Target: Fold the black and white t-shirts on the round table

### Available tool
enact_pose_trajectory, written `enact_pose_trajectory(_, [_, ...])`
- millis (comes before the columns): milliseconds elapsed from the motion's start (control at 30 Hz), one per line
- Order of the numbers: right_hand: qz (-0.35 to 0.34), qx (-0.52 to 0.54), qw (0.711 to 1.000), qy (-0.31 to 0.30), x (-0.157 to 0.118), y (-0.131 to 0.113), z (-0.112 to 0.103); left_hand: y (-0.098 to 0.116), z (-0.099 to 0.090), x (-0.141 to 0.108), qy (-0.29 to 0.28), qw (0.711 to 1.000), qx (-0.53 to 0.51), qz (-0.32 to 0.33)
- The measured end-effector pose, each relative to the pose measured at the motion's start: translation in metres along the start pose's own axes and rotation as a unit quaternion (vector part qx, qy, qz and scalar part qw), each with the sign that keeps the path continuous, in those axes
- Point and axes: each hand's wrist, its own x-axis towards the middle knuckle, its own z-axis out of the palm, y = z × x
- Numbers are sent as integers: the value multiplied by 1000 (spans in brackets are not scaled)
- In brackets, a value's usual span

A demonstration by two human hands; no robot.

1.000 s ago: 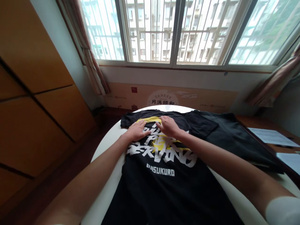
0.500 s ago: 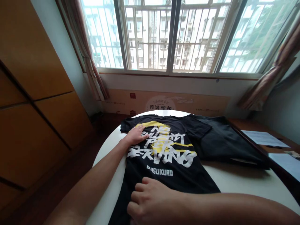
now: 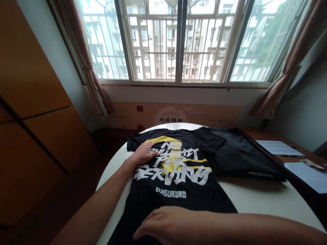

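Observation:
A black T-shirt (image 3: 196, 191) with white lettering and a yellow print lies spread on the round white table (image 3: 258, 194). My left hand (image 3: 145, 153) rests flat on the upper left of the print, fingers spread. Over the lower part of the shirt is my right hand (image 3: 159, 223), its back turned up and its fingers pointing left and down. Those fingers are mostly hidden, and whether they hold cloth is not visible.
To the right of the shirt lies a folded black item (image 3: 242, 156). Papers (image 3: 279, 147) rest on a brown surface (image 3: 251, 135) at the far right. Behind the table are a low printed panel (image 3: 217, 114) and a barred window; a wooden cabinet (image 3: 51, 136) stands left.
My right hand has moved slightly down and left, and its curled fingers have straightened somewhat. My left hand stays on the print. The camera view has shifted a little.

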Motion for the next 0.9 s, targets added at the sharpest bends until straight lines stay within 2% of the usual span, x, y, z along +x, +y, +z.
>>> enact_pose_trajectory(100, [103, -49, 989, 94, -41, 4, -9, 2, -1, -1, -2, 1000, 5, 7])
enact_pose_trajectory(133, [136, -68, 983, 103, -55, 3, -13, 2, -1, -1, -1, 1000, 9, 8])
enact_pose_trajectory(233, [174, -107, 977, 61, -85, 0, -20, 2, 1, 0, 6, 1000, 24, 8])
enact_pose_trajectory(333, [146, -146, 978, 27, -96, 3, -10, 0, 2, 3, 10, 999, 34, 6])
enact_pose_trajectory(500, [51, -236, 969, 46, -91, 17, 27, -1, -2, 4, 0, 999, 41, 3])
enact_pose_trajectory(600, [20, -229, 972, 54, -87, 13, 32, 1, -5, 2, -10, 999, 50, -3])
enact_pose_trajectory(700, [51, -182, 978, 88, -88, 5, 6, 3, -6, 1, -15, 999, 45, -10])
enact_pose_trajectory(767, [122, -174, 962, 171, -95, 12, -27, 4, -6, 1, -12, 999, 41, -11])
enact_pose_trajectory(833, [198, -204, 914, 290, -111, 33, -68, 4, -6, 1, -9, 999, 41, -10])
enact_pose_trajectory(900, [280, -236, 852, 373, -133, 66, -109, 4, -6, 2, -10, 999, 42, -8])
